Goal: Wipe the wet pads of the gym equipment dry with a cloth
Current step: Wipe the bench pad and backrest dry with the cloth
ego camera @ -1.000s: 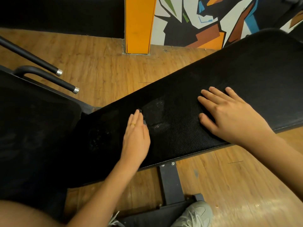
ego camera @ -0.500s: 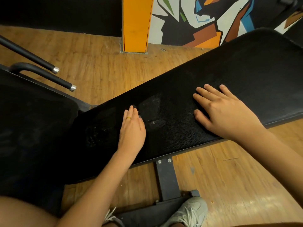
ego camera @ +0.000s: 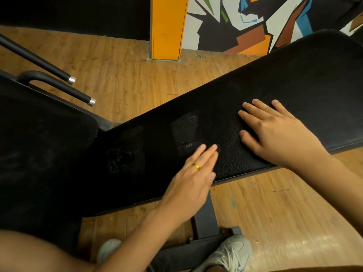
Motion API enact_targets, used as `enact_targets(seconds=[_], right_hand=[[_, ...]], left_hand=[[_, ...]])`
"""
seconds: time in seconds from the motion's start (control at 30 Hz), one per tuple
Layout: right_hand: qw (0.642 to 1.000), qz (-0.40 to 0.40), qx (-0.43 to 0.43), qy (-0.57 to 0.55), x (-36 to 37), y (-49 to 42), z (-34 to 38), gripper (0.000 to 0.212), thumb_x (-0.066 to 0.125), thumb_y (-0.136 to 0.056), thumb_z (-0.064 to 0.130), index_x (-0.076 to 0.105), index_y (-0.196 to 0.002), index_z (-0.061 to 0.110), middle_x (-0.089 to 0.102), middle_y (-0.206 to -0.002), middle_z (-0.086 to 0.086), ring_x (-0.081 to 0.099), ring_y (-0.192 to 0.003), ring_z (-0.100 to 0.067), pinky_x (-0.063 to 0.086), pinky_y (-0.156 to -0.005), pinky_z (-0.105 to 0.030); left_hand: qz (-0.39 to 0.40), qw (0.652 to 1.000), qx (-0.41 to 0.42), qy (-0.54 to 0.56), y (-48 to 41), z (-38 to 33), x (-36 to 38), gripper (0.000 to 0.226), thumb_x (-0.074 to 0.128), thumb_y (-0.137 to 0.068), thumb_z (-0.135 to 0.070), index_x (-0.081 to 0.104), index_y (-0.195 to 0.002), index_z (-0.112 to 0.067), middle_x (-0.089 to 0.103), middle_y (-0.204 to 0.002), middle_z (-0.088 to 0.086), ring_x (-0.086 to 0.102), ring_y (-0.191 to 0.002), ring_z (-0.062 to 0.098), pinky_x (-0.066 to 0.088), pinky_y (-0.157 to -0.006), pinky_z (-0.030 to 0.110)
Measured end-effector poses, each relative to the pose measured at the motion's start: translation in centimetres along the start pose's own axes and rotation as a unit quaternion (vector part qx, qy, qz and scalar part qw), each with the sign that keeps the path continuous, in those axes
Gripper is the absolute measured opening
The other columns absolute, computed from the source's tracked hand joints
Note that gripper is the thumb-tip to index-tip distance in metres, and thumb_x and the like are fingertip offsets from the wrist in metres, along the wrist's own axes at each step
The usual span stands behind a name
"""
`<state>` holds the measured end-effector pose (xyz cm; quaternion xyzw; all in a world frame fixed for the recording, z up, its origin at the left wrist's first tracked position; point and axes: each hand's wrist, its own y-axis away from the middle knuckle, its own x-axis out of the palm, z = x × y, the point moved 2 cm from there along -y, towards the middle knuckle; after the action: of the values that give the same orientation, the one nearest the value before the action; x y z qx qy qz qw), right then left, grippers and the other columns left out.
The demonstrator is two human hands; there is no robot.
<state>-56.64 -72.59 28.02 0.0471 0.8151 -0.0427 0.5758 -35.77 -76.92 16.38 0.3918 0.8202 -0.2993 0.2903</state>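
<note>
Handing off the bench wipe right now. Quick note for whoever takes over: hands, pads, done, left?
Left hand: open, fingers straight, on the bench pad near its front edge, fingertips at a wet patch.
Right hand: open, flat on the same pad, right of that patch.
Cloth: none I can make out; a dark one under a hand would be hidden.
Done: cannot tell from this view.
Left: that wet patch and a second wet patch further left on the pad; black pad at far left too dark to judge.
</note>
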Motion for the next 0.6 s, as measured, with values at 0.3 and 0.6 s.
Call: enact_targets(seconds=[0.3, 0.6], right_hand=[[1.0, 0.004, -0.001, 0.002, 0.1, 0.2, -0.1, 0.068, 0.025, -0.099, 0.05, 0.048, -0.148, 0.009, 0.045, -0.154, -0.014, 0.035, -0.148, -0.031, 0.025, -0.119, -0.056], [1.0, 0.009, -0.003, 0.002, 0.2, 0.0, -0.1, 0.068, 0.025, -0.098, 0.051, 0.048, -0.148, 0.01, 0.045, -0.155, -0.013, 0.034, -0.148, -0.03, 0.024, -0.119, -0.055]], left_hand=[[0.031, 0.998, -0.031, -0.045, 2.5, 5.7, -2.0, 0.05, 0.028, -0.106, -0.03, 0.019, -0.156, -0.029, 0.011, -0.165, -0.019, 0.001, -0.152, -0.004, 0.017, -0.125, 0.028], [0.014, 0.999, 0.036, -0.013, -1.1, 2.3, -0.8, 0.051, 0.035, -0.106, -0.022, 0.032, -0.157, -0.013, 0.021, -0.166, -0.009, 0.006, -0.155, 0.008, 0.012, -0.124, 0.023]])
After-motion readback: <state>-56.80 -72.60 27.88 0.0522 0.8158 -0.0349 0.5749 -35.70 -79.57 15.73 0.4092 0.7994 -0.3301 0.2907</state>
